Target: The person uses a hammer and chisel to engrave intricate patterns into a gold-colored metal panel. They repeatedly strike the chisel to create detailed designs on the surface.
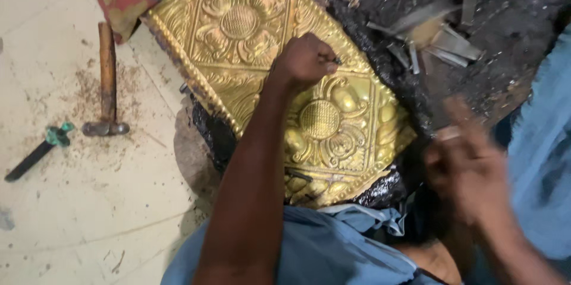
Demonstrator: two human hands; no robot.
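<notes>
Gripping punch [336,60] tight, left hand [303,62] on embossed brass panel [267,53]; right hand [470,166] blurred, grip unclear; mistimed blow could dent relief.

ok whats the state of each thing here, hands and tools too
left hand: closed in a fist on a thin punch, tip on the panel
right hand: blurred, raised beside the panel; what it holds is unclear
brass panel: embossed with flowers, lying flat on black pitch
hammer: lying loose on the floor
dark tool with green band: lying on the floor
metal punches: scattered loose on the black block
</notes>
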